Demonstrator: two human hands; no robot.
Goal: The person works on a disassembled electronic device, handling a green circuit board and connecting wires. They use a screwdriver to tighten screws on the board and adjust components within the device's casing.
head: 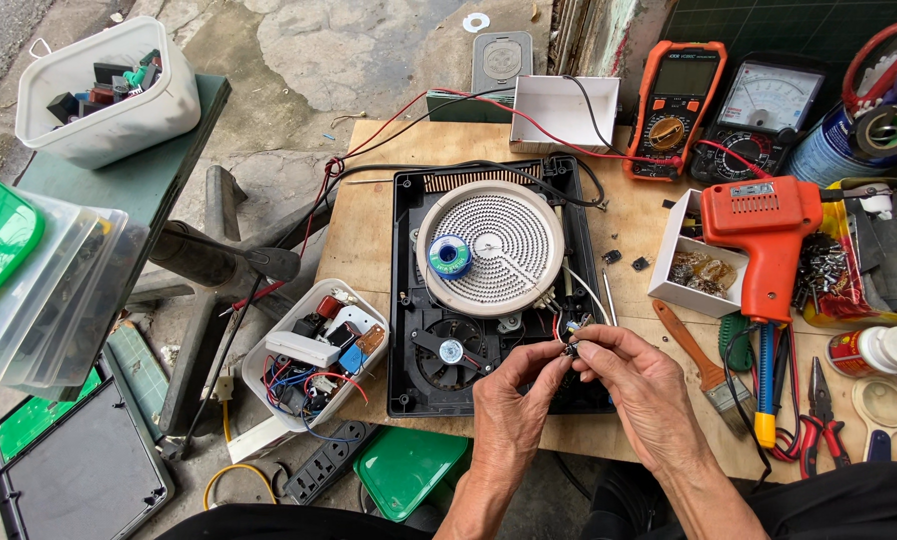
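A white tub [309, 370] of loose parts sits at the left edge of the worktop [639, 230]. Right of it lies the opened black cooker housing [489, 290], its round coil plate [491, 248] carrying a solder spool [451, 256]. At the near right corner, the left hand [514, 395] and right hand [641, 385] pinch a small wired component [572, 345] between fingertips. An orange soldering gun [764, 240] lies further right.

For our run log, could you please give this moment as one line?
left hand: pinching small part | right hand: pinching same small part | over: opened cooktop | nearby: orange soldering gun
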